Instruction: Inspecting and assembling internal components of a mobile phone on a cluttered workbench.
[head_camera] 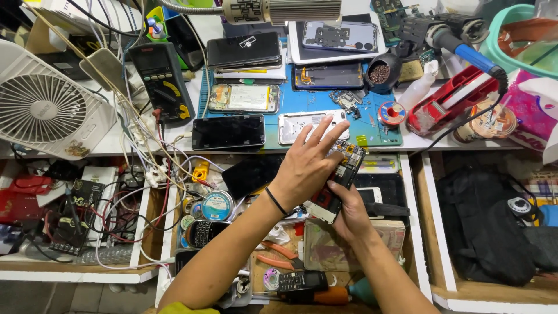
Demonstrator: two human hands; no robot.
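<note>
Both forearms come up from the lower edge of the view and meet over an open drawer [415, 232] full of tools. Between the hands is an opened phone [340, 177] with its circuit board showing, tilted, just below the blue work mat [302, 102]. The right hand [354, 212] grasps this phone from underneath at its lower end. The left hand [305, 166] lies flat on top of it with the fingers stretched out and spread, not closed around it; a black band is on this wrist. On the mat above the phone lie several more phones and a white phone frame [308, 125]. Left of the mat stands a black multimeter [163, 81], and further left a white fan [49, 110]. Right of the mat lies a soldering iron with a blue handle [474, 58].
</note>
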